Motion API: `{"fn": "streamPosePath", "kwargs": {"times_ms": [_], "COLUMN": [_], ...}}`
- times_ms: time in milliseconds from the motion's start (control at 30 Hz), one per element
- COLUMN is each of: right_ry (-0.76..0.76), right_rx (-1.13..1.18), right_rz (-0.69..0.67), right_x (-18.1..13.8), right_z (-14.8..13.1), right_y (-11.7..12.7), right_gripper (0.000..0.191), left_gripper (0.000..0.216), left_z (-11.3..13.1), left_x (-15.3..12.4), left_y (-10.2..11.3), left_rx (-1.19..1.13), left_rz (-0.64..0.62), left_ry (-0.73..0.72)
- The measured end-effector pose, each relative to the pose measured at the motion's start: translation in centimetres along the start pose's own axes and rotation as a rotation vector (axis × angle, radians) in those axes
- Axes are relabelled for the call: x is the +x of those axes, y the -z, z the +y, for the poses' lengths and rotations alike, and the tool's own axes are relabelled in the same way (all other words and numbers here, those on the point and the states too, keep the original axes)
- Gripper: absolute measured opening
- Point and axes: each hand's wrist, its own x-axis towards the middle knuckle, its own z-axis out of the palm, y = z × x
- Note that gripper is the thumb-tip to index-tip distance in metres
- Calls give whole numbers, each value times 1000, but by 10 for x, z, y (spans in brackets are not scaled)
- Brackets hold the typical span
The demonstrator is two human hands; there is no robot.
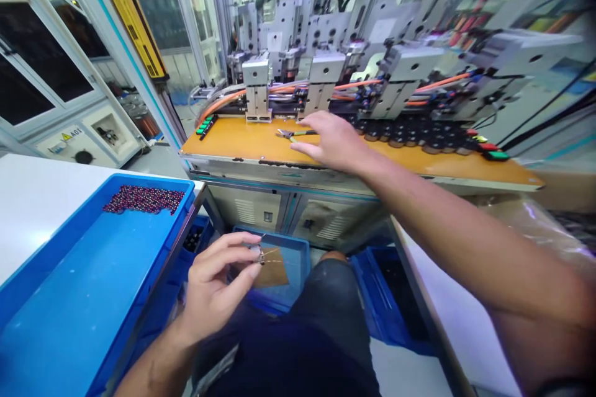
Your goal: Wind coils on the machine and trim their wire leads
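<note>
Over the lap, my left hand (218, 282) pinches a small silvery part with thin wires (258, 252) between thumb and fingertips. The wires stick out to the right, and the fingers hide some of the part. My right hand (333, 141) reaches over the orange bench top (223, 147), thumb and fingers apart. Small pliers (289, 134) with yellowish-dark handles lie there, jaws pointing left. Their handles run between the spread thumb and index finger, and the hand covers the far ends.
A machine with metal blocks (326, 68) stands behind the bench top, with several dark round parts (419, 135) at its right. Left is a blue tray (88, 279) bearing small reddish parts (142, 198). Below, a blue bin (302, 254) holds cardboard (272, 270).
</note>
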Motion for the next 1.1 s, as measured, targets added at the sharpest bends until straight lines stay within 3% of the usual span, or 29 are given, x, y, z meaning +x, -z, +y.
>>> {"fn": "streamPosePath", "kwargs": {"times_ms": [100, 233, 400, 533, 633, 800, 933, 1100], "right_ry": [-13, 6, 143, 211, 206, -30, -60, -54], "right_rx": [-112, -152, -137, -97, 226, 882, 1147, 1240], "right_rz": [-94, -173, -182, -113, -77, -369, -395, -407], "right_x": [28, 24, -9, -65, -123, -204, -223, -214], "right_z": [26, 37, 46, 30, -8, -72, -91, -96], "right_y": [-20, -37, -30, -18, -14, -21, -26, -28], "right_gripper": [53, 43, 42, 40, 43, 51, 66, 74], "left_gripper": [24, 25, 31, 29, 28, 29, 30, 33], "left_z": [0, -2, -9, -14, -17, -21, -21, -19], "left_x": [-2, -8, -10, -8, -5, -1, 0, -2], "left_y": [2, 9, 13, 10, 7, 3, 0, -1], "left_rx": [-21, 1, -6, 4, 7, -4, 20, 37], "left_rz": [40, 101, 138, 143, 124, 90, 83, 77], "left_ry": [32, 24, 20, 15, 19, 38, 33, 23]}}
